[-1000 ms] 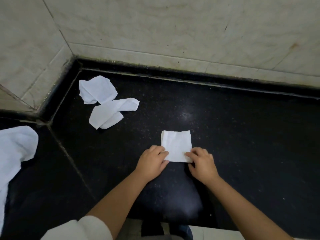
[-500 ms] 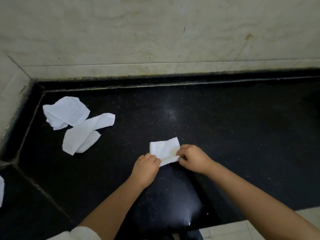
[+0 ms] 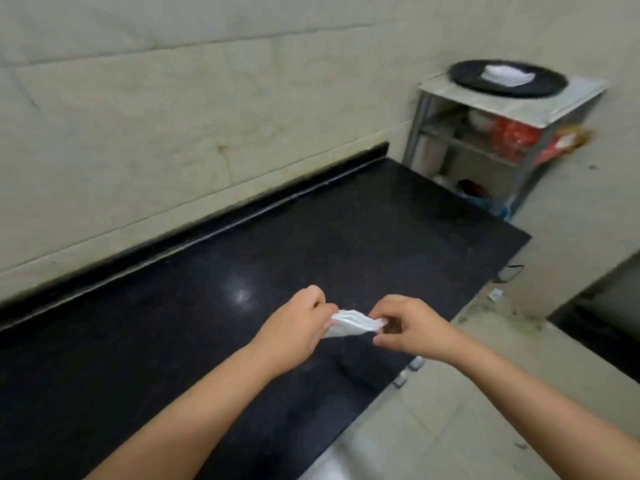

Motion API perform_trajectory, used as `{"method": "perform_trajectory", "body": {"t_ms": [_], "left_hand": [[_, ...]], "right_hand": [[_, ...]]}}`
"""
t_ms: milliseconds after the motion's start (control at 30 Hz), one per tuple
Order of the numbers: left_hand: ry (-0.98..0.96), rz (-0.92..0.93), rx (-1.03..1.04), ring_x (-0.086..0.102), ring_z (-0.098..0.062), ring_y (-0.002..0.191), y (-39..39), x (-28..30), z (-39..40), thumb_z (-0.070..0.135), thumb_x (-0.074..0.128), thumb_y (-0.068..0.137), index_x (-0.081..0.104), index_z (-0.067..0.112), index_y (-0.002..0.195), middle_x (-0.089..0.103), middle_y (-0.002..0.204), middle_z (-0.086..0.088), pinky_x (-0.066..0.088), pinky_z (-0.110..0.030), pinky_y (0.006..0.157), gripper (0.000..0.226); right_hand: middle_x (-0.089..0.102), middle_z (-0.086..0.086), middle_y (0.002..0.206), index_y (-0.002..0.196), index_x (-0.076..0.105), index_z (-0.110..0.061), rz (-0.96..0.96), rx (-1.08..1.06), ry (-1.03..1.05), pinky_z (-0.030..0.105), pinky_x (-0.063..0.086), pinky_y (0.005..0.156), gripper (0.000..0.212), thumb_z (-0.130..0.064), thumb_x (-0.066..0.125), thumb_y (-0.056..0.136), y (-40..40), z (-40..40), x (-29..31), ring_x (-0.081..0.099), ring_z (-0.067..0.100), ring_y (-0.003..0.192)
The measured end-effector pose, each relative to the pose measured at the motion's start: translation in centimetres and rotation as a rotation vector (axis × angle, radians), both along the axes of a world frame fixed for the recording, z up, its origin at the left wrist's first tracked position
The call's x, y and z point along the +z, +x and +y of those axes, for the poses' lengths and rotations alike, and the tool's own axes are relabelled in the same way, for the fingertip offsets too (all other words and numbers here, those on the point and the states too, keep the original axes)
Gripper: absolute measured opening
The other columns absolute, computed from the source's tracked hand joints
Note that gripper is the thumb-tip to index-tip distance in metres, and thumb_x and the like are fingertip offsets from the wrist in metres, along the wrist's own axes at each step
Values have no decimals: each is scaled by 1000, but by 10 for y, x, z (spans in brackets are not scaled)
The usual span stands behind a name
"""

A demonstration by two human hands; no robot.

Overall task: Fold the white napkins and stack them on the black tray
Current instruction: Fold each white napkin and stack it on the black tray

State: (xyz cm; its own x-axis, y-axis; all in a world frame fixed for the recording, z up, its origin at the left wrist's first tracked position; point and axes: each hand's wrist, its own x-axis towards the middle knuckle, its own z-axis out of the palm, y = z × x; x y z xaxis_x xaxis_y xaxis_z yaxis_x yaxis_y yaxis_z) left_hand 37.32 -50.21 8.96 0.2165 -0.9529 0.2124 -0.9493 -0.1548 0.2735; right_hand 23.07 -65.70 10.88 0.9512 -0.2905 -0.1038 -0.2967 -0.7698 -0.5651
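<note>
A folded white napkin (image 3: 353, 323) hangs just above the black counter (image 3: 214, 327), held between both hands. My left hand (image 3: 298, 323) pinches its left end and my right hand (image 3: 408, 323) pinches its right end. Far off at the upper right, a round black tray (image 3: 540, 86) lies on a small metal stand (image 3: 491, 133). A pile of folded white napkins (image 3: 505, 75) rests on the tray. The loose napkins seen earlier are out of view.
A pale tiled wall (image 3: 173, 116) runs behind the counter. The counter's right end stops short of the stand, whose lower shelves hold a red bag (image 3: 512, 136) and other items. Light floor tiles (image 3: 450, 427) lie below right.
The napkin has been lifted off the counter by both hands. My view has swung to the right, so the loose napkins are gone from sight and the tray has appeared.
</note>
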Motion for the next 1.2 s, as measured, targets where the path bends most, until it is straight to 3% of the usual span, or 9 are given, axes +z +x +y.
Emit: {"method": "perform_trajectory", "body": {"t_ms": [133,233,333,533,633,767,967,1100,1200], "left_hand": [[115,14,-128,48,-16,87,-53,28,-115,57,6,74,59,15,112,36,95,5,44,-30,78,78],[142,-83,-221,57,-20,96,-80,44,-193,52,21,83,62,13,113,53,104,-5,44,-28,78,64],[76,-279,-294,66,-23,76,-107,59,-262,41,26,84,70,13,93,64,91,-6,49,-27,56,53],[270,-482,-180,49,-22,111,-132,98,-398,26,37,99,55,16,119,49,119,-5,42,-34,78,28],[208,-387,-132,53,-23,106,-129,114,-470,28,38,98,59,13,113,50,113,-6,41,-31,78,30],[142,-308,-113,55,-27,94,-113,136,-565,25,44,95,51,12,70,51,90,-10,42,-34,77,30],[101,-273,-113,41,-18,72,-74,180,-689,24,47,94,31,18,54,33,62,7,35,-32,70,43],[77,-224,-67,43,-20,71,-52,199,-749,23,49,93,35,19,54,36,61,5,35,-32,69,41],[36,-227,29,53,-22,85,-31,202,-785,25,52,92,65,12,89,55,80,0,35,-27,72,18]], "right_hand": [[68,14,87,87,71,-2,-44,-61,-224,26,44,75,28,-22,53,78,-70,-93,9,63,25,90],[67,14,97,89,69,-3,-25,-63,-341,33,44,81,29,-27,52,86,-114,-167,36,60,27,95],[60,12,104,91,66,-5,131,65,-483,35,45,84,30,-29,47,94,-141,-237,65,57,27,98],[54,10,101,105,65,-5,132,-13,-646,34,42,81,32,-23,39,96,-153,-367,103,55,27,100],[58,15,104,100,64,-1,45,-75,-614,37,43,82,31,-21,41,96,-145,-438,104,55,29,95],[60,23,89,83,62,6,-90,-133,-473,33,38,72,35,-19,41,95,-131,-529,110,52,29,79],[66,3,103,108,66,-10,-130,-73,-315,22,42,72,25,-20,62,85,-100,-654,153,57,13,89],[68,8,102,102,69,-6,-164,-56,-479,21,30,67,21,-15,60,85,-67,-721,170,59,21,94],[67,14,96,95,69,-1,-207,-32,-523,31,40,75,21,-17,58,86,-37,-772,178,59,26,93]]}}
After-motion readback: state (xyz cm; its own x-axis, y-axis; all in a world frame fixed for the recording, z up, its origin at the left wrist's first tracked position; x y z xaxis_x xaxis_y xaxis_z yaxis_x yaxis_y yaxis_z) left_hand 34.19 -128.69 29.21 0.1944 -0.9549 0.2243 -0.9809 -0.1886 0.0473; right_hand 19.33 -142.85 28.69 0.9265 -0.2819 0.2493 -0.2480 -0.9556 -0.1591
